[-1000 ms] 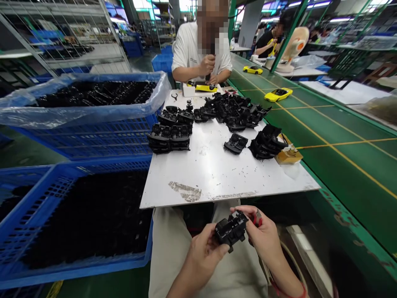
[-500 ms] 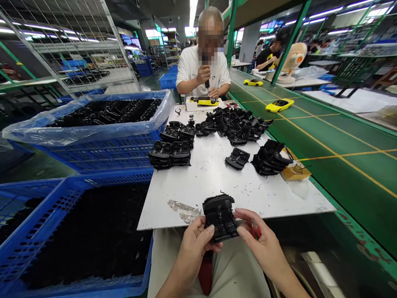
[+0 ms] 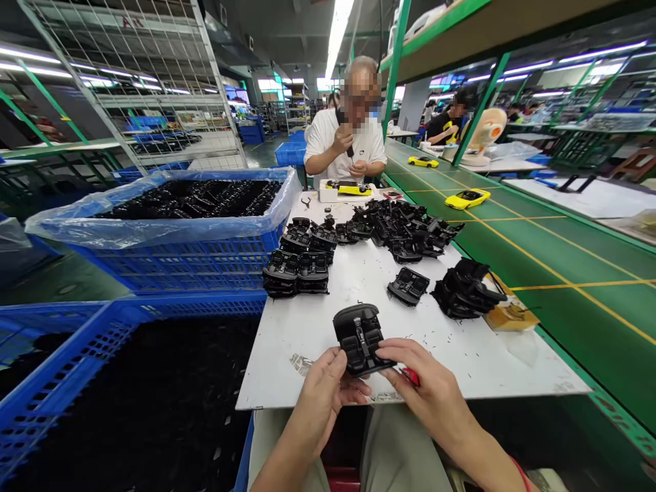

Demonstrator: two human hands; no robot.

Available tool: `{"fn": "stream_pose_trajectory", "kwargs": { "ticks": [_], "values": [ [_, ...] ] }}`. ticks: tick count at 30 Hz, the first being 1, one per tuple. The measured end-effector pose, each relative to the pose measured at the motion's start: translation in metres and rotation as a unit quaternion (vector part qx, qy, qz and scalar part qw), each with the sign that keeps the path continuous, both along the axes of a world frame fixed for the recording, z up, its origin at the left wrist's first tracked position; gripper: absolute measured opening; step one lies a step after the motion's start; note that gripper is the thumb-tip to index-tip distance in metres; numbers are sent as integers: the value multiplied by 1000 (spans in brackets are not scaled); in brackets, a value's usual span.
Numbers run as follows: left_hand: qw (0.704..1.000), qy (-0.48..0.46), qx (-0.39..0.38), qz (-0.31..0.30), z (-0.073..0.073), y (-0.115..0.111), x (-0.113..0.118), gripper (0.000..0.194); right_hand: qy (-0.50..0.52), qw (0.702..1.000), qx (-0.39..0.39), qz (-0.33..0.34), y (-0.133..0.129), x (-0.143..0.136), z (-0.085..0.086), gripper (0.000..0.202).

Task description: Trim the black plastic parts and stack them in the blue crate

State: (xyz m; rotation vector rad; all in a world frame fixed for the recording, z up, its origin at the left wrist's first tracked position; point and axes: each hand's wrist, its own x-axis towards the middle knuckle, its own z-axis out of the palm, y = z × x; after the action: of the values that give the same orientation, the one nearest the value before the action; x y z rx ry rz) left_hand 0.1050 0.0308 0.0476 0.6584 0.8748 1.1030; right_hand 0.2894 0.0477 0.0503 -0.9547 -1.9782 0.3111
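A black plastic car interior part (image 3: 359, 338) is held tilted up above the near edge of the white table (image 3: 287, 328). My left hand (image 3: 325, 386) grips its lower left side, thumb on the front. My right hand (image 3: 423, 383) pinches its lower right edge, and a red-handled tool (image 3: 411, 376) shows within that palm, mostly hidden. Beyond the part lies a single similar black part (image 3: 408, 285). Stacks of such parts stand at the left (image 3: 297, 273) and at the right (image 3: 464, 290), with a loose heap (image 3: 404, 229) farther back.
Blue crates of black parts (image 3: 177, 256) stand to the left. A yellow box (image 3: 512, 316) sits by the right stack. Along the right runs a green conveyor (image 3: 553, 256) bearing yellow toy cars (image 3: 467, 199). Across the table sits a person (image 3: 346, 147) with a dark tool.
The view has tilted up and shifted left. The held part now shows its front more squarely, and my right fingers have closed onto its edge. The person opposite has raised a hand slightly.
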Motion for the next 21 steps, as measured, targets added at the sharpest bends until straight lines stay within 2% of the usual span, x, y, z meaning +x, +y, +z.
{"fn": "stream_pose_trajectory", "kwargs": {
  "ticks": [2, 4, 7, 10, 13, 16, 21],
  "values": [
    [998, 52, 32, 27, -3, 5, -11, 49, 8, 1000, -3, -10, 16, -2, 6, 21],
    [986, 129, 71, 82, -9, 9, -25, 54, 20, 999, -20, -39, 38, -2, 15, 15],
    [953, 233, 110, 159, -21, 15, -49, 52, 10, 987, -111, -112, 82, -3, 31, 21],
    [926, 293, 112, 210, -36, 21, -71, 49, 8, 968, -188, -164, 138, -5, 48, 32],
    [917, 319, 109, 215, -48, 25, -85, 47, 4, 961, -182, -209, 196, -10, 61, 32],
    [910, 341, 127, 200, -50, 26, -87, 40, -19, 947, -188, -258, 246, -18, 67, 27],
    [900, 365, 132, 197, -45, 24, -79, 32, -21, 935, -191, -299, 300, -32, 64, 22]
  ]
}}
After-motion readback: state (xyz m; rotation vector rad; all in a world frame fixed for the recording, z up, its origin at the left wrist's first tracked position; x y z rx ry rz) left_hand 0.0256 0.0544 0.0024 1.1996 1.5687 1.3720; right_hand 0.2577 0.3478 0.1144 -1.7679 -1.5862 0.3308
